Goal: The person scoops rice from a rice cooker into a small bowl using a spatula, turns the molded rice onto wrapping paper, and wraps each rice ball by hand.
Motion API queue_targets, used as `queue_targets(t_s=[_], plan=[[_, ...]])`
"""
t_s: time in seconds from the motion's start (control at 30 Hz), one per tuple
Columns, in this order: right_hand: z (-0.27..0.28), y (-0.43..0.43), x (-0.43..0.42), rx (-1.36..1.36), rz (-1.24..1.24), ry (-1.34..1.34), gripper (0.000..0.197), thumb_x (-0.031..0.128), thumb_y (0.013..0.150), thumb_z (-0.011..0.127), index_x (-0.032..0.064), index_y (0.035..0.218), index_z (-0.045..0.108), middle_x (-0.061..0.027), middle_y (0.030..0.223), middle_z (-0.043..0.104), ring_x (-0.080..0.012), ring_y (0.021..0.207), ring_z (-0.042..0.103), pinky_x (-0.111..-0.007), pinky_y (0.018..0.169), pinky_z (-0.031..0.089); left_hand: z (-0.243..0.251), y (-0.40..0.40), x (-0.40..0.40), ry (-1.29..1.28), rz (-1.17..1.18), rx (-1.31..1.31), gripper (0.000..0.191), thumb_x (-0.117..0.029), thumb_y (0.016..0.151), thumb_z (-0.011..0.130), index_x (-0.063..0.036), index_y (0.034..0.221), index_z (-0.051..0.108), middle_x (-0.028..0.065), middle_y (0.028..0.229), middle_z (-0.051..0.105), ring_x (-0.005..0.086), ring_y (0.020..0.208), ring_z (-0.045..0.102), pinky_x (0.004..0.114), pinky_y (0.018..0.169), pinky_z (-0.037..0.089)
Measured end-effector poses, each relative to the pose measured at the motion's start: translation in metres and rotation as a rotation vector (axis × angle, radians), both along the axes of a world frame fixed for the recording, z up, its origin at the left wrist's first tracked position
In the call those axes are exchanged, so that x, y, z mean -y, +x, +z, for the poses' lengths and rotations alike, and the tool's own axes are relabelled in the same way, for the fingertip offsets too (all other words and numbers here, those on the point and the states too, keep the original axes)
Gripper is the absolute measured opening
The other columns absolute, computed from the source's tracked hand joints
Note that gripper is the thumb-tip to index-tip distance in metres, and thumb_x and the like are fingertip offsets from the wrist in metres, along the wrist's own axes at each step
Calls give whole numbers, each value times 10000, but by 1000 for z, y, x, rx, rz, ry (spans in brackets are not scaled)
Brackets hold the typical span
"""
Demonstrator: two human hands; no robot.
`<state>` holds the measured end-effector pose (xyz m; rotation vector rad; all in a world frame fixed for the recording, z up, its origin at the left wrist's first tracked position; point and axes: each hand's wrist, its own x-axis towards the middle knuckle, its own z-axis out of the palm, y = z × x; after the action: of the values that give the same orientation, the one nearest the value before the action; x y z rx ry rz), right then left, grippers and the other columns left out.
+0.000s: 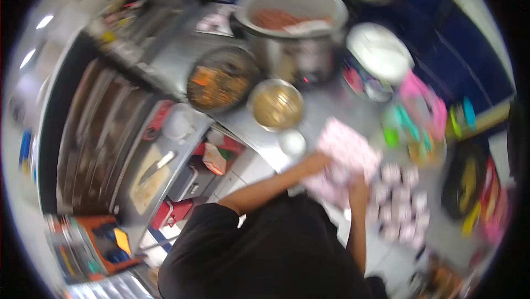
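Note:
My left hand point(321, 162) is at the left edge of a sheet of pink patterned paper point(350, 143) at the counter's near edge. My right hand point(359, 183) is at the right side of the same paper. Between both hands lies a small wrapped or rounded item point(337, 174), too blurred to name. Blur hides the fingers, so their grip cannot be told. Right of my right hand, several similar pale pink wrapped packets point(401, 212) sit in close rows. A small white round bowl or cup point(292, 143) stands left of the paper.
Behind are a metal bowl of yellowish food point(276, 105), a dark pan of orange-brown food point(221, 85) and a large pot point(265, 46) of reddish food. Bags and containers point(422, 96) stand at the right. Left, a knife point(156, 168) rests on a cutting board point(145, 191).

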<state>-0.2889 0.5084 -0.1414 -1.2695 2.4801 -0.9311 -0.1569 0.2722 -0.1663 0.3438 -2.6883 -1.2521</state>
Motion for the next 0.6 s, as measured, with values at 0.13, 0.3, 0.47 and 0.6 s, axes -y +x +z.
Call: queue_targets(t_s=[0.13, 0.3, 0.47, 0.6], plan=[[-33, -17, 10, -364, 53, 59, 477, 80, 846, 686, -3, 1311, 619, -227, 1400, 587, -445, 1350, 493, -540, 1194, 348, 52, -22, 5, -188, 69, 323, 534, -115, 813, 756, -65, 1326, 615, 212, 1453, 545, 437, 1270, 561, 554, 1134, 421], [36, 23, 18, -359, -5, 203, 314, 83, 811, 668, 27, 1120, 665, -140, 1067, 606, -323, 1059, 586, -464, 899, 491, 58, 14, -9, -494, 87, -102, 212, -152, 793, 790, -89, 990, 743, 37, 993, 710, 282, 1015, 653, 437, 876, 486], [3, 58, -3, -408, -122, 134, 364, 71, 857, 617, -24, 1205, 667, -133, 1064, 625, -292, 1006, 626, -398, 842, 530, 34, 34, -36, -498, 53, -257, 237, -113, 825, 753, -44, 1050, 724, 119, 1150, 695, 324, 995, 656, 456, 888, 515], [1, 75, 4, -469, -205, 118, 437, 94, 857, 618, -61, 1265, 638, -140, 1125, 625, -281, 1033, 631, -388, 850, 538, 43, 48, -41, -435, 36, -168, 287, -105, 887, 720, -17, 1160, 740, 209, 1326, 655, 385, 1169, 636, 505, 1026, 498]])
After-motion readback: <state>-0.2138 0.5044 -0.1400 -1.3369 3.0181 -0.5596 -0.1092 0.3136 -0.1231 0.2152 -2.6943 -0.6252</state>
